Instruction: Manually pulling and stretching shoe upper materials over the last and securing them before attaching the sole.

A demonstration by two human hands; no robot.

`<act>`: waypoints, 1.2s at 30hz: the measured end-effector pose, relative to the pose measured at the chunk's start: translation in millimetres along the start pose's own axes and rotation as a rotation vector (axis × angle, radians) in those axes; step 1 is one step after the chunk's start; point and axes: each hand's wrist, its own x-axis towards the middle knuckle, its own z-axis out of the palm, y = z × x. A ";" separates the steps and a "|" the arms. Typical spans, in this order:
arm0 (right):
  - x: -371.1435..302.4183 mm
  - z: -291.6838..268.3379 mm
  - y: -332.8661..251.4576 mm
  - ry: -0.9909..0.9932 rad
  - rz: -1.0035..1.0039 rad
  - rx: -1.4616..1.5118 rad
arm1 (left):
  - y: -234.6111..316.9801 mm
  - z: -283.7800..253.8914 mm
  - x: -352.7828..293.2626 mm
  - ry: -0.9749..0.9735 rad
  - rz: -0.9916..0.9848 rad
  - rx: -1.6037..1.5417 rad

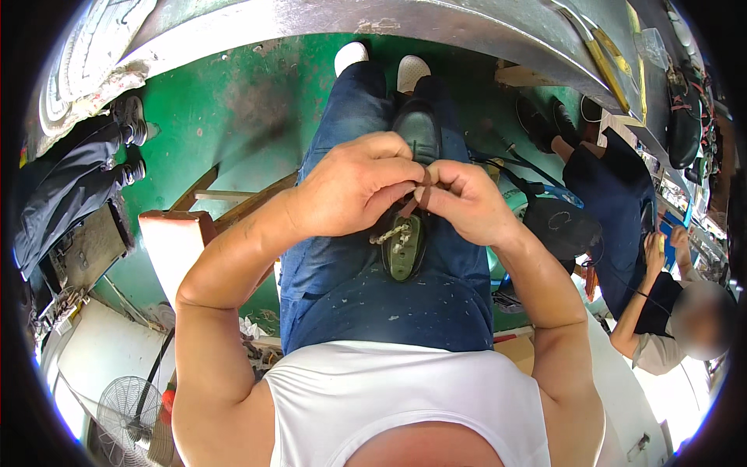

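Observation:
A black leather shoe (418, 128) lies along my lap, its toe pointing away from me. A green shoe last (404, 255) fills its heel opening, and a twisted pale cord (394, 233) sticks out from it. Over the middle of the shoe, both hands come together with fingertips nearly touching. My left hand (362, 185) is closed in a pinch, and my right hand (471, 204) pinches too. Between them runs a reddish-brown shoelace (412, 207), held at the shoe's throat. My fingers cover the eyelets and most of the lacing.
A metal workbench (373, 22) curves across the far side, with yellow-handled pliers (611, 66) and another black shoe (685, 121) toward its right. Co-workers sit at left and right. A red-edged stool (179, 233) stands by my left arm; a fan (127, 409) is at lower left.

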 end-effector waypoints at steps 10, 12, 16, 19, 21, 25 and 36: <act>-51.6 -35.7 0.3 0.173 -0.304 -1.415 | 7.5 -33.9 -45.3 -0.261 -0.209 0.033; -65.4 -9.6 16.6 0.349 -0.243 -1.056 | 18.9 -29.7 -63.0 -0.209 -0.444 -0.052; -78.4 50.1 58.6 0.154 -0.098 -0.905 | -4.5 23.4 -92.2 -0.168 -0.377 -0.049; -68.0 62.9 80.0 0.274 -0.103 -0.959 | 10.4 56.4 -69.7 -0.203 -0.484 -0.016; -75.0 64.5 51.8 0.265 -0.010 -0.791 | 12.6 54.4 -73.5 -0.236 -0.486 0.039; -100.0 -10.1 71.7 0.100 -0.005 -0.023 | 48.7 32.9 -63.6 -0.250 -0.374 -0.366; -64.1 -67.2 -128.1 0.347 -0.543 0.439 | 86.6 -122.5 -17.8 0.227 -0.377 -0.331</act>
